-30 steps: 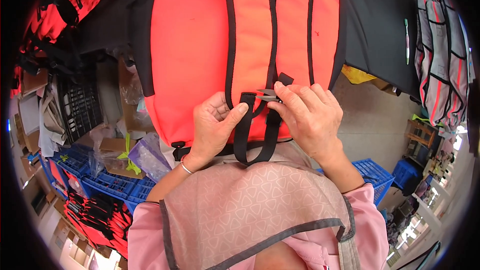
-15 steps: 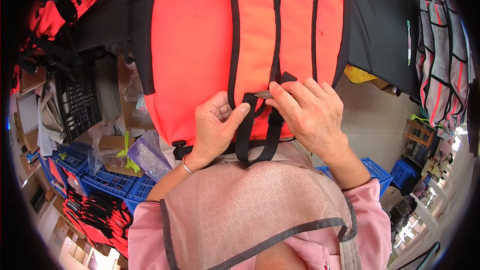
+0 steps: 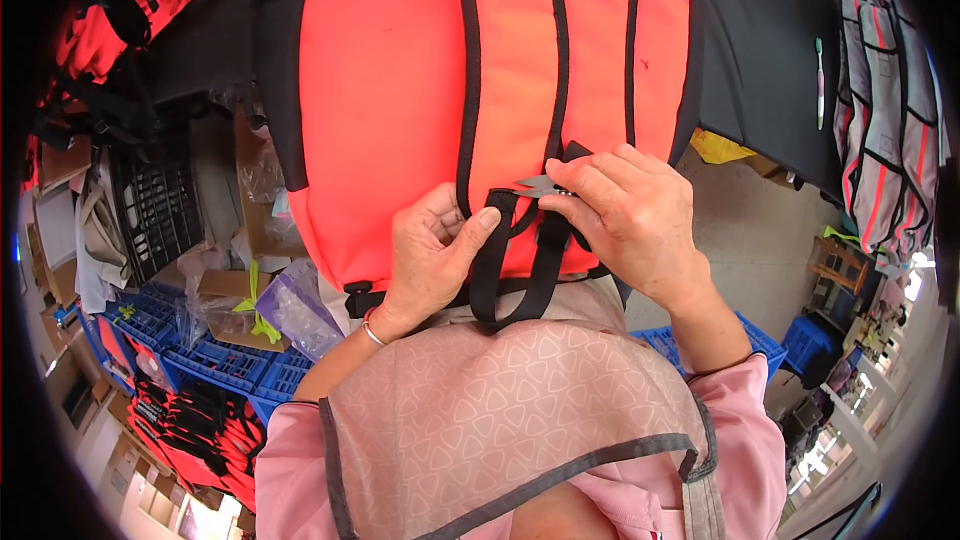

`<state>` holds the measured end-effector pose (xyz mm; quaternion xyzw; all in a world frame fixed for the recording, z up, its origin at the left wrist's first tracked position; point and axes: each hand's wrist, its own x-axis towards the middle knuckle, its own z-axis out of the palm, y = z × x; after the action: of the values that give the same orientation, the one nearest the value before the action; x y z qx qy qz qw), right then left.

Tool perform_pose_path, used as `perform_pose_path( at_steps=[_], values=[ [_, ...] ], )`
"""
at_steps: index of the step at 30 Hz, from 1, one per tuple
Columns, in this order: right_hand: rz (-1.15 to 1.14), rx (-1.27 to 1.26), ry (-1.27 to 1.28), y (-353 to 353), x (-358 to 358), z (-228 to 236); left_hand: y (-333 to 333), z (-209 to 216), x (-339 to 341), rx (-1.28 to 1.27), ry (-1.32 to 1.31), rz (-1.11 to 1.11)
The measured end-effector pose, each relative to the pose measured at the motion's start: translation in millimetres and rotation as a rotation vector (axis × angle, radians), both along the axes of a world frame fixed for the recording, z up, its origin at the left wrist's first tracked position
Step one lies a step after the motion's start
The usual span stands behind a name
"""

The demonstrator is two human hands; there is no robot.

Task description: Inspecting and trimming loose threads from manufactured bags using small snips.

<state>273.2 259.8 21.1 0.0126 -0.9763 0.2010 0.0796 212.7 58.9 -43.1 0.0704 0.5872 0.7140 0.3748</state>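
Observation:
A bright red-orange backpack [image 3: 385, 120] with black side panels lies in front of me, its padded shoulder straps [image 3: 512, 80] uppermost. My left hand [image 3: 432, 250] pinches the end of a black webbing strap [image 3: 487, 270] between thumb and fingers, near the bag's lower edge. The webbing hangs in a loop toward my apron. In my right hand [image 3: 635, 220] is a pair of thread snips [image 3: 537, 186], gripped with the fingers closed. Their grey blades are parted and point left, close to the webbing's end. The snips' handles are mostly hidden by my fingers.
A black-covered table [image 3: 765, 70] extends right, with a toothbrush [image 3: 820, 85] on it. Grey and red strap pieces [image 3: 880, 120] hang at the far right. Blue crates [image 3: 215, 360] and a purple-edged plastic bag [image 3: 300, 310] stand lower left. More red bags [image 3: 130, 10] lie upper left.
The snips have drawn slightly back and their blades have spread apart. My right hand has shifted a little to the right, while my left hand keeps its pinch on the webbing.

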Motion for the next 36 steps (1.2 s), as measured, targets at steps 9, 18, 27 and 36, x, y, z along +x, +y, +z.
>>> perform_pose_path(
  at_steps=[9,18,27,36],
  values=[
    [0.135,0.091,0.035,7,-8,6,1,-3,0,-0.021,0.039,-0.024],
    [-0.058,-0.325,-0.207,24,-17,0,2,1,-1,0.044,-0.035,-0.034],
    [-0.082,-0.264,0.118,-34,31,-25,3,4,-5,0.068,-0.16,-0.029],
    [-0.175,-0.277,0.181,-45,30,-45,2,2,-2,0.048,-0.193,-0.046]
  ],
)
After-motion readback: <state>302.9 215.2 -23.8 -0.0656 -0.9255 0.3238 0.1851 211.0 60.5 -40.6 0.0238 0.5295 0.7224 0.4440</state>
